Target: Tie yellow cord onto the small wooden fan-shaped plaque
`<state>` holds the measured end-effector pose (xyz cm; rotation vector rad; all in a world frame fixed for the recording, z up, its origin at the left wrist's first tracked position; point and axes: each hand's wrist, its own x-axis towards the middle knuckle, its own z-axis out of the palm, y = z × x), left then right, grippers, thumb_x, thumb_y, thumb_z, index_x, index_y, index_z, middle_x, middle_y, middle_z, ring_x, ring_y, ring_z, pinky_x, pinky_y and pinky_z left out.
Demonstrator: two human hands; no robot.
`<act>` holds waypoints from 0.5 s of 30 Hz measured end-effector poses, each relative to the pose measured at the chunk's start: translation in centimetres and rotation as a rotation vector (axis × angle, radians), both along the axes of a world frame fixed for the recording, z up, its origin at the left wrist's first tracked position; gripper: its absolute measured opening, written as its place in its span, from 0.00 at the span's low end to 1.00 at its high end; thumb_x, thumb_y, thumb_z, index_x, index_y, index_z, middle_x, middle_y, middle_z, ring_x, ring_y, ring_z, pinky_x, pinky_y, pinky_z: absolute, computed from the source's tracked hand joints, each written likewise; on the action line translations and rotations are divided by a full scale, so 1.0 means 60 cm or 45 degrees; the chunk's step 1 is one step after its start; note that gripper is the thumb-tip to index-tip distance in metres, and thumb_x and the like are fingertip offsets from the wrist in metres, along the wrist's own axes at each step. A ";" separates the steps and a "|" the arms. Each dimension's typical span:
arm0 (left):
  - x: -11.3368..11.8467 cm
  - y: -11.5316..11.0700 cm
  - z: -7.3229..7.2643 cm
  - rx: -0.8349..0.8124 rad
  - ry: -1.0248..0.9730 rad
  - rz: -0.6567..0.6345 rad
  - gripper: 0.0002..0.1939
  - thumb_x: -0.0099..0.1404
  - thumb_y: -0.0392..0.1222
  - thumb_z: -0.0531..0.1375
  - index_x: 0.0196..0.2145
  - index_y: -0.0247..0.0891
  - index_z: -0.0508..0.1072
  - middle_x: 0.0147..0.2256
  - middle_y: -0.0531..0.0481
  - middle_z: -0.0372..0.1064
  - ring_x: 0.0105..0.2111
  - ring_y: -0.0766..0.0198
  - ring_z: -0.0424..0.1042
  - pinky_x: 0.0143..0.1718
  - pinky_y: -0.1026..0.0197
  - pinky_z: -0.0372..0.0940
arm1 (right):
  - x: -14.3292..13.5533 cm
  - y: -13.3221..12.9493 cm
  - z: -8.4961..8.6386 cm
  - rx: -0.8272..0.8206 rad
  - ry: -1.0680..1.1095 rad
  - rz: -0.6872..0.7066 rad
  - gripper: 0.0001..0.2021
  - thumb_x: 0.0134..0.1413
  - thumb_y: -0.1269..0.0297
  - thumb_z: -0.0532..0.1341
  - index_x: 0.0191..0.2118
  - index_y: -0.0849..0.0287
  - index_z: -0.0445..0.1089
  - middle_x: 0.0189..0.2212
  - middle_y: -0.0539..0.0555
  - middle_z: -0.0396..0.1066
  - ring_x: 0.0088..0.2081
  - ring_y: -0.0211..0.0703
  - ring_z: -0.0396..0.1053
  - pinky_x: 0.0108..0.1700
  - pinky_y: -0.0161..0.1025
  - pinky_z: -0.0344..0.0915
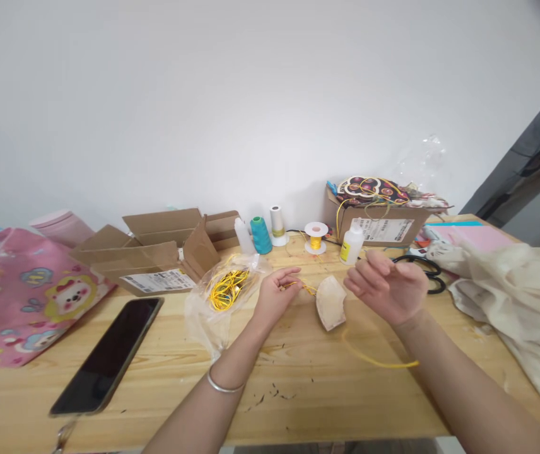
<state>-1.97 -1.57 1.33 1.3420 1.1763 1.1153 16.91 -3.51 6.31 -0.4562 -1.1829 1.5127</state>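
Observation:
My left hand [277,293] is closed in a pinch on a thin yellow cord [308,289], just left of a small cream-coloured fan-shaped piece [330,304]. The cord runs from my fingertips to the upper left edge of that piece, which is tilted near the table top. My right hand [386,287] is raised to the right of the piece, fingers loosely curled and thumb apart, with nothing visible in it. A loose length of yellow cord [383,363] curves below it, one end by my right forearm.
Behind stand a white bottle [352,244], a cord spool [315,239], a teal thread cone [261,235] and cardboard boxes [156,265]. Black-handled scissors [435,284] and cream cloth [506,296] lie right. Left are a bag of yellow cords [227,290], a phone [109,356] and a pink bag [38,302].

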 end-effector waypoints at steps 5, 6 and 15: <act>0.001 0.001 0.000 0.009 0.004 -0.012 0.19 0.45 0.38 0.59 0.38 0.34 0.67 0.25 0.51 0.68 0.25 0.69 0.66 0.27 0.68 0.59 | -0.035 0.016 -0.031 0.077 -0.864 -0.507 0.11 0.40 0.56 0.54 0.22 0.58 0.61 0.19 0.50 0.60 0.22 0.36 0.56 0.26 0.35 0.54; 0.001 0.001 0.001 0.015 0.006 -0.015 0.19 0.46 0.38 0.59 0.38 0.34 0.67 0.25 0.51 0.68 0.25 0.69 0.66 0.27 0.68 0.59 | -0.045 0.019 -0.042 0.192 -1.086 -0.569 0.11 0.37 0.56 0.56 0.23 0.58 0.64 0.20 0.51 0.63 0.23 0.37 0.57 0.27 0.36 0.54; 0.001 0.000 -0.001 0.015 0.021 -0.037 0.19 0.46 0.38 0.59 0.38 0.33 0.67 0.25 0.50 0.69 0.26 0.68 0.67 0.29 0.67 0.60 | -0.050 0.031 -0.089 0.589 -1.566 -0.624 0.08 0.44 0.61 0.54 0.25 0.53 0.70 0.22 0.48 0.68 0.25 0.34 0.62 0.26 0.31 0.54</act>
